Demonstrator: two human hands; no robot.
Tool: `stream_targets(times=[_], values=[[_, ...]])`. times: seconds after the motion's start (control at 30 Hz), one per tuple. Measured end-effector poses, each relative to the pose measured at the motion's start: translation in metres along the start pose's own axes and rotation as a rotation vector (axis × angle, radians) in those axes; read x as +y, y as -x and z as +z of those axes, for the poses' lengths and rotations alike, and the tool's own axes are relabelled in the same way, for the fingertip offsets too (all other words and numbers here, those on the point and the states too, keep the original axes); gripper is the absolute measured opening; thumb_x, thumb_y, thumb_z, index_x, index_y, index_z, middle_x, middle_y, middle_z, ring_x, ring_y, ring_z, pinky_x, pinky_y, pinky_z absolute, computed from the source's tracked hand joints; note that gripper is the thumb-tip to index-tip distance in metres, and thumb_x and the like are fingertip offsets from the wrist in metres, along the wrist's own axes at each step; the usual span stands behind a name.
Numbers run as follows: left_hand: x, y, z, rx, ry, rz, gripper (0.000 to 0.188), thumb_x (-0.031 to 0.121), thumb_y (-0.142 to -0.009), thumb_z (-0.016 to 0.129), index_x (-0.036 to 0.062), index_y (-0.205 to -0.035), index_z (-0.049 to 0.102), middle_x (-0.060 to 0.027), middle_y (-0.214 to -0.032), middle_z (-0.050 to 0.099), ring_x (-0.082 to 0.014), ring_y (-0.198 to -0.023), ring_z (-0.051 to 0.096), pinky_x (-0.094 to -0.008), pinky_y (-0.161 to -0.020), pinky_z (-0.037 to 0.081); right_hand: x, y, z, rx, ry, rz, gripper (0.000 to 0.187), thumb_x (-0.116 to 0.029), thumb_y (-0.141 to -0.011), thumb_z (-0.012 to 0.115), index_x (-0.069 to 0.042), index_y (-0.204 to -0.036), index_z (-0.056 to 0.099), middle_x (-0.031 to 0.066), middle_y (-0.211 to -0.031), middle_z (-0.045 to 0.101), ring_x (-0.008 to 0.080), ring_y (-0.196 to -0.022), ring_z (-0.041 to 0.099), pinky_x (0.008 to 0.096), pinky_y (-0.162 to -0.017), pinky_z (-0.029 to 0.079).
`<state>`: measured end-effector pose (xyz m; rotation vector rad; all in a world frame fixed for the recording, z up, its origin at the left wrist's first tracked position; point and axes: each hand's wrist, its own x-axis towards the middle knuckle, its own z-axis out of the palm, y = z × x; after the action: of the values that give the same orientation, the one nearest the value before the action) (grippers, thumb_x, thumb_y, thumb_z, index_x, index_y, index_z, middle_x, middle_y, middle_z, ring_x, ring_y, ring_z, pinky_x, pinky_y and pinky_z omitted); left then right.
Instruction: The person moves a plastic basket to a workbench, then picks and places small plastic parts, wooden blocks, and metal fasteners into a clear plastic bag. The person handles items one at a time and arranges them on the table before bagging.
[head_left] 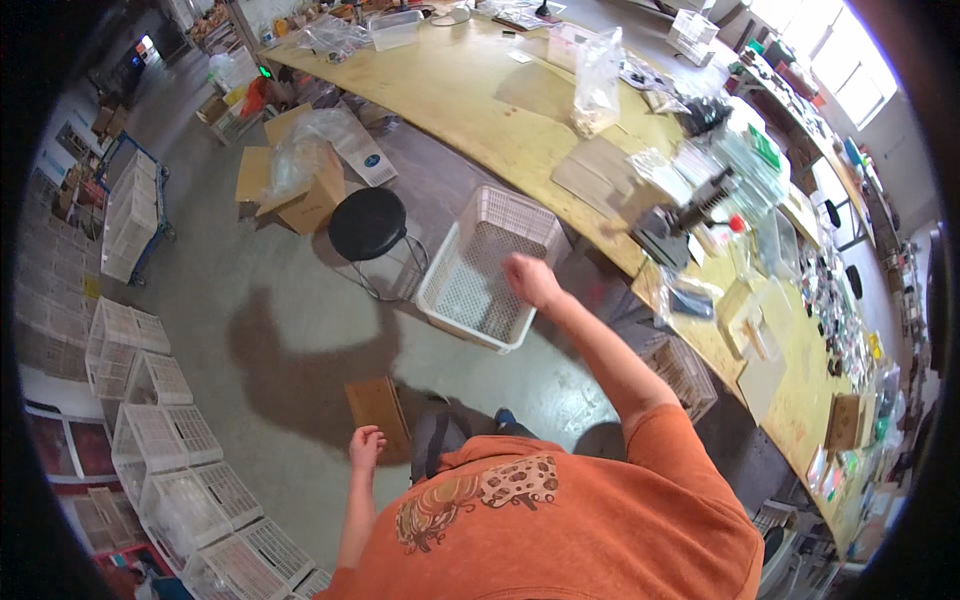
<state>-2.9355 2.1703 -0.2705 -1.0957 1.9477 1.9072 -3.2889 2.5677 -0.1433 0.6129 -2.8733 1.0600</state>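
Bright daylight, black fisheye rim
The window (852,62) glares (it is nearly white); a soft shadow (300,365) spreads over the floor (215,200), and the bench (440,95) curves.

Clear bags (598,85) on yellow table (480,110)

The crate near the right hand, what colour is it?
The crate is whitish; the head view shows it.

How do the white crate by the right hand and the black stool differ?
Shape: the crate is rectangular, while the stool has a round seat. Colour: the crate is white; the stool's seat is black. Build: the crate is an open-topped container with a perforated bottom, whereas the stool's seat rests on thin metal legs. Both stand upright near the table.
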Motion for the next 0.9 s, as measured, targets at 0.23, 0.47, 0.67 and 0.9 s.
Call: stream_targets(times=[0.23,0.47,0.67,0.9], values=[[0.111,-0.214,-0.02,0.141,0.014,0.05,0.016,0.005,-0.095,0.052,0.0063,-0.11,0.057,-0.0043,-0.094,0.065,-0.0095,-0.073,0.063,-0.0222,-0.062,0.05,0.0,-0.283,0.024,-0.08,0.347,0.079,0.071,-0.031,-0.078,0.073,-0.009,-0.139,0.043,0.0123,-0.139,0.05,0.0294,-0.133,0.043,0.0432,-0.107,0.036],[0.278,-0.555,0.032,-0.112,-0.577,0.525,0.013,0.008,-0.091,0.055,0.0029,-0.102,0.059,-0.0156,-0.093,0.067,-0.0319,-0.082,0.066,-0.0402,-0.072,0.051,0.112,-0.453,0.097,-0.081,0.545,0.359,0.101,-0.05,-0.067,0.078,-0.011,-0.148,0.033,0.0132,-0.153,0.032,0.0312,-0.143,0.026,0.0512,-0.113,0.024],[0.43,-0.783,0.118,-0.227,-1.208,0.674,0.045,0.008,-0.082,0.063,0.0041,-0.125,0.052,-0.0216,-0.13,0.052,-0.0397,-0.117,0.052,-0.0469,-0.098,0.044,0.142,-0.468,0.128,-0.039,0.598,0.285,0.107,-0.062,-0.065,0.07,-0.009,-0.149,0.031,0.0156,-0.156,0.027,0.0335,-0.146,0.02,0.0519,-0.117,0.014],[0.505,-1.017,0.181,0.012,-1.738,0.773,0.053,0.019,-0.096,0.04,0.0168,-0.149,0.031,-0.0037,-0.155,0.031,-0.0254,-0.143,0.029,-0.0479,-0.112,0.031,0.139,-0.499,0.135,-0.053,0.579,0.184,0.102,-0.07,-0.07,0.062,-0.006,-0.145,0.038,0.0187,-0.153,0.033,0.0363,-0.144,0.025,0.0511,-0.117,0.014]])
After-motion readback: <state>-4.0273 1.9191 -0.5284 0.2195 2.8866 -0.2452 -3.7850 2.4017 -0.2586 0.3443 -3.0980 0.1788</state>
